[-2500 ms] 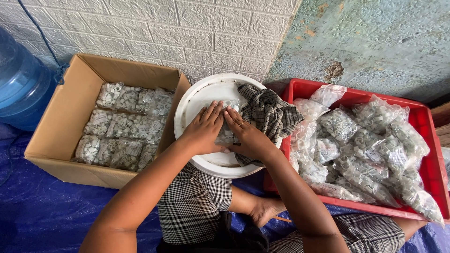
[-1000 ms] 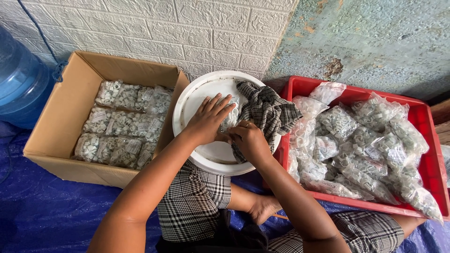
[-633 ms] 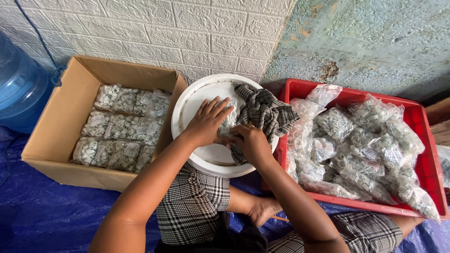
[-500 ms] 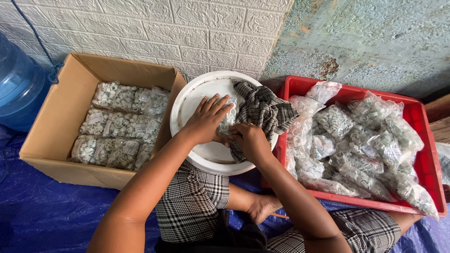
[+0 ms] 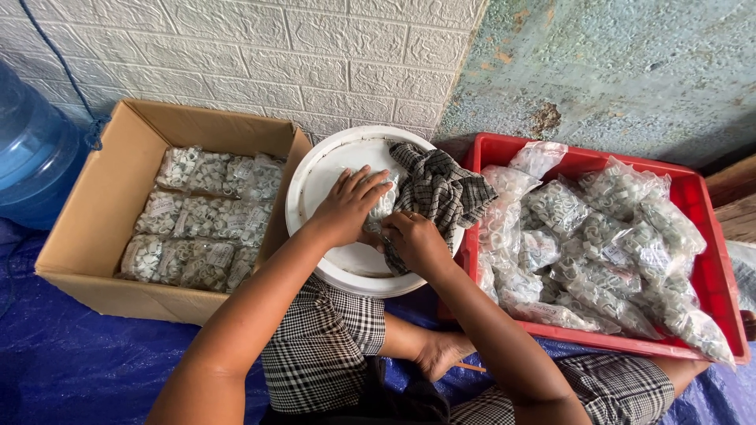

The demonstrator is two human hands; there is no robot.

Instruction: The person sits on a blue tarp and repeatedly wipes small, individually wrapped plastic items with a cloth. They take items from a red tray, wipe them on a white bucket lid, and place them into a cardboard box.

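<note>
A round white lid or basin (image 5: 323, 177) sits between my knees against the wall. On it lies a clear plastic bag of small pale rings (image 5: 383, 206), partly covered by a dark checked cloth (image 5: 441, 189). My left hand (image 5: 346, 206) lies flat on the bag with its fingers spread. My right hand (image 5: 416, 242) is curled at the near edge of the bag and cloth, gripping them. Most of the bag is hidden under my hands.
A cardboard box (image 5: 102, 205) at the left holds rows of packed ring bags (image 5: 201, 216). A red plastic crate (image 5: 713, 275) at the right is heaped with several loose bags of rings. A blue water jug (image 5: 27, 149) stands far left. Blue tarp (image 5: 87, 362) covers the floor.
My right hand has drawn back toward me and curled at the bag's near edge. My left hand stays on the bag, shifted slightly right.
</note>
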